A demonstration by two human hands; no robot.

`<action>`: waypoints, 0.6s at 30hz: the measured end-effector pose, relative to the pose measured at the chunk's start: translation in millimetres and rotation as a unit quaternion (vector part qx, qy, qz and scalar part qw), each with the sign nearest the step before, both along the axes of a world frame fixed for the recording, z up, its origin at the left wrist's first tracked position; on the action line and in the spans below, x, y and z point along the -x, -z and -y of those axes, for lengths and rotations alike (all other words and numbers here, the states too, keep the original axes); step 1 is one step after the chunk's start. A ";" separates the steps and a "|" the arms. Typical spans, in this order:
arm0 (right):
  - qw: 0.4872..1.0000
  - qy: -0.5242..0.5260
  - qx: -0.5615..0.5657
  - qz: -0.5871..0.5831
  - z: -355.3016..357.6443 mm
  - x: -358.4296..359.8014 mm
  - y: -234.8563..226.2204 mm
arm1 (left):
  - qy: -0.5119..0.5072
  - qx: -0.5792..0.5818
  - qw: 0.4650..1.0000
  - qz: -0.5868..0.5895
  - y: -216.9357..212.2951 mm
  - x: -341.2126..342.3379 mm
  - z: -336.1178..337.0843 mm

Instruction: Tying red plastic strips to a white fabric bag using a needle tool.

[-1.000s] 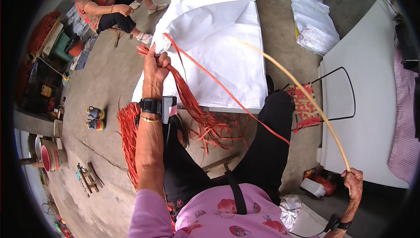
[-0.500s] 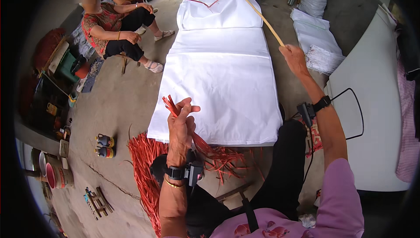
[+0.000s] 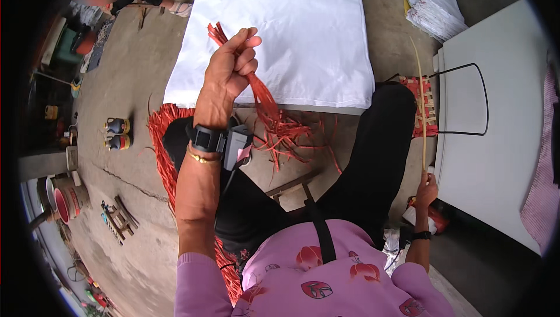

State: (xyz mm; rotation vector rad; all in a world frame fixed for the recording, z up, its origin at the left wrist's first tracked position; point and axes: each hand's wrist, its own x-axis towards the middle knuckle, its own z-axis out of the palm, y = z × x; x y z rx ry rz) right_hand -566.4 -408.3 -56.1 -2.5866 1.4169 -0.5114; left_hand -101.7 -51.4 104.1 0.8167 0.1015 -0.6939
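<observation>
Our left hand point(image 3: 230, 69) grips a bundle of thin red strips point(image 3: 265, 104) over the smooth white sheet point(image 3: 303, 37)'s near edge, while our right hand point(image 3: 427, 188) holds a pale cane point(image 3: 421, 101).

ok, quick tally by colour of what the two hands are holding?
Red: 1, a bunch of red strips gripped in the left hand
Tan: 1, a thin bamboo strip held upright in the right hand
Total: 2
</observation>
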 end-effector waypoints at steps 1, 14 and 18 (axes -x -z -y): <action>0.999 0.001 0.023 0.041 9.9 -4.2 -10.1 | -0.014 0.014 1.000 -0.005 2.5 -2.9 2.0; 0.788 -0.420 -0.428 0.142 -198.8 -313.4 -162.7 | -0.025 0.037 0.999 -0.010 2.2 -2.2 -3.6; 0.771 -0.417 -0.457 0.147 -234.9 -330.4 -140.1 | 0.005 0.060 0.998 0.007 5.2 -2.2 -9.9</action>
